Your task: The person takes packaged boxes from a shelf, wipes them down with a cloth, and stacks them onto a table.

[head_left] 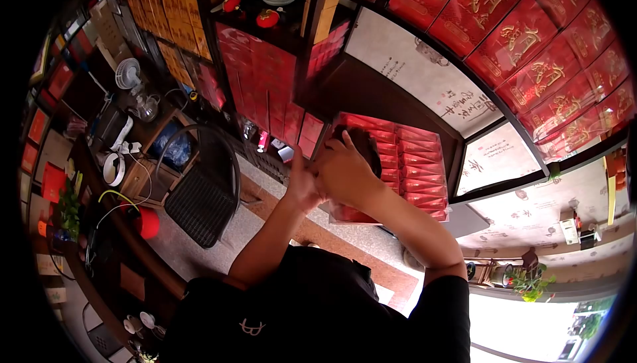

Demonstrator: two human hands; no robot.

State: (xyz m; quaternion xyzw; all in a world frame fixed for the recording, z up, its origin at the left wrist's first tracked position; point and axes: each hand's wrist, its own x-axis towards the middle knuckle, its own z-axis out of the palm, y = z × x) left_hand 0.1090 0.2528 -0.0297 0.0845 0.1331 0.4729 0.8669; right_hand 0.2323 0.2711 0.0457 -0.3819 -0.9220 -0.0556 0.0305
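Observation:
My left hand [304,189] and my right hand [345,172] meet in front of my chest, at the left side of a clear-walled box. One finger of my left hand points up; its others are hidden behind the right hand. My right hand is bent over the left, its fingers curled with one raised; whatever lies between the hands is hidden. The clear box [446,194] holds rows of red foil packets [417,164]. A dark rounded thing [366,147] lies by the packets just behind my right hand; its kind is unclear.
Red gift boxes [517,38] with gold writing fill the shelves at upper right. More red boxes [259,74] stand at upper left. A black woven chair [202,197] and a red bucket [141,222] are left of me, beside a dark desk [142,260].

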